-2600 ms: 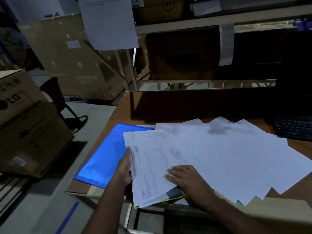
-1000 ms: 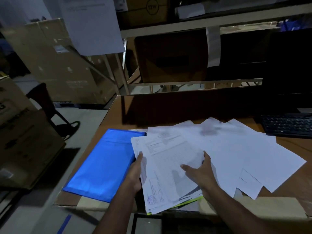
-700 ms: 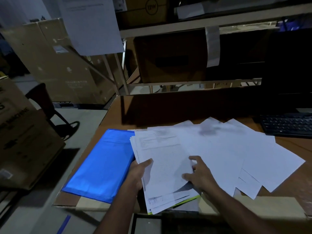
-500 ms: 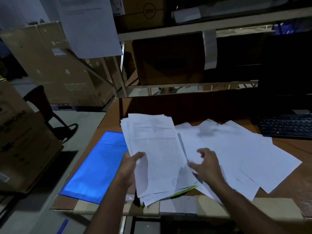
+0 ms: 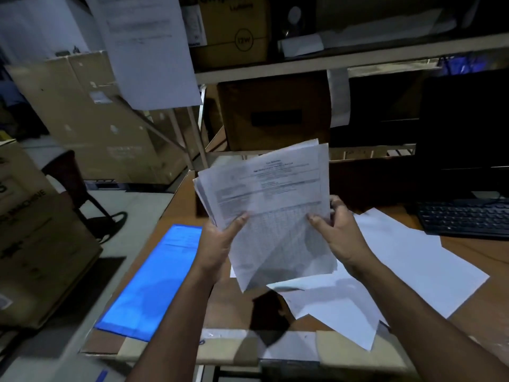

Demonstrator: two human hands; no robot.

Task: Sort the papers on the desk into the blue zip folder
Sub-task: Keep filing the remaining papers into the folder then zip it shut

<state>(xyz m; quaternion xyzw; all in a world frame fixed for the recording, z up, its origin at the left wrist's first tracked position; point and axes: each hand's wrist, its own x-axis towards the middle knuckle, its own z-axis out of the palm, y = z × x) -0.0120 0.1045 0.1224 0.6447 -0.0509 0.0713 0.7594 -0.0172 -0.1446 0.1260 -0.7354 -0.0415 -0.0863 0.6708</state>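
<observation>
Gripped at both side edges, lifted clear of desk (image 5: pixel 170 221): paper stack (image 5: pixel 272 205), left hand (image 5: pixel 220 244) and right hand (image 5: pixel 340 235) clamped. Blue zip folder (image 5: pixel 154 279) left of left hand; loose sheets (image 5: pixel 413 260) under right.

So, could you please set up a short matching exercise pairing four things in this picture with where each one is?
Things:
1. paper stack
2. blue folder
3. keyboard
4. loose sheets

Places:
A. flat on the desk's left side
B. lifted off the desk, held by the left hand and right hand
C. spread on the desk at the right, near the front edge
D. at the desk's far right, below a dark monitor

Pairs: 1-B, 2-A, 3-D, 4-C
</observation>
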